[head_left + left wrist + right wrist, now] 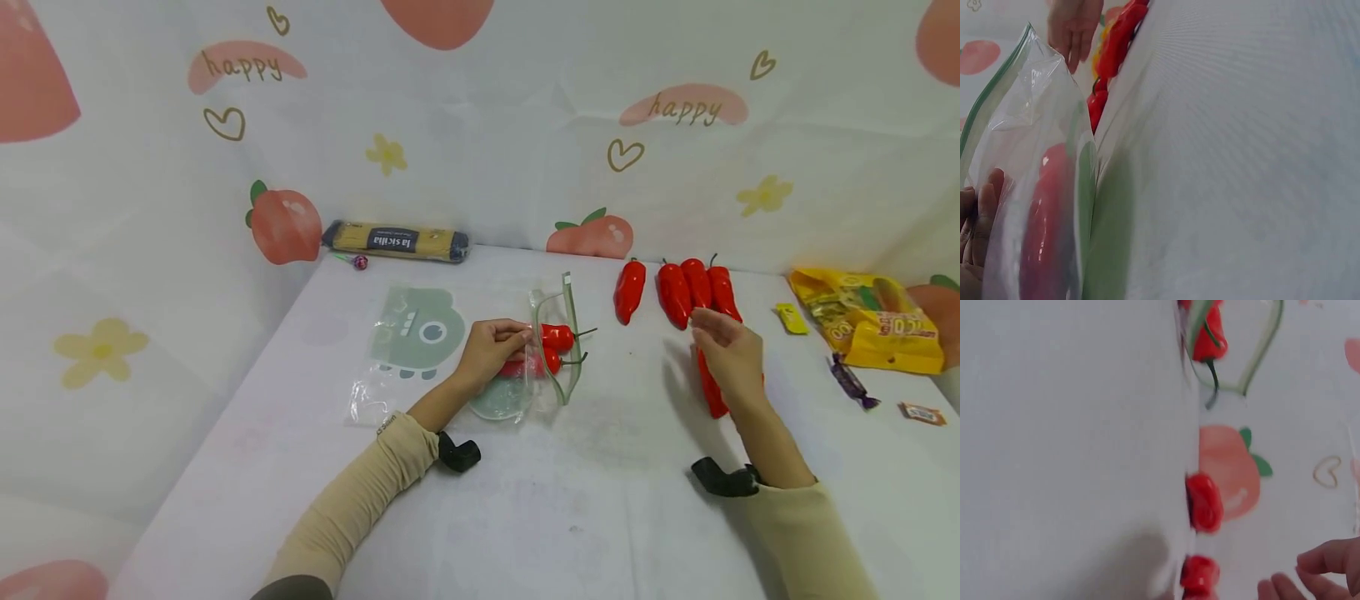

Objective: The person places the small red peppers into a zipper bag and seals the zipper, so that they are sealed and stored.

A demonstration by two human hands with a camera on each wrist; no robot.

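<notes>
A clear zip bag with a green cartoon print lies on the table, its green-edged mouth held apart and facing right. Inside are red chili peppers, their stems poking out through the mouth. My left hand pinches the bag's upper wall close to that mouth; the left wrist view shows a pepper behind the clear plastic. Over a loose red pepper at the right hovers my right hand, fingers loosely bent with nothing between them. In the right wrist view its fingertips stand apart from the peppers.
Behind the right hand lie several more red peppers. Farther right are a yellow candy bag and wrapped candies. A pack of spaghetti and a lollipop sit at the back left. Another printed bag lies flat at left.
</notes>
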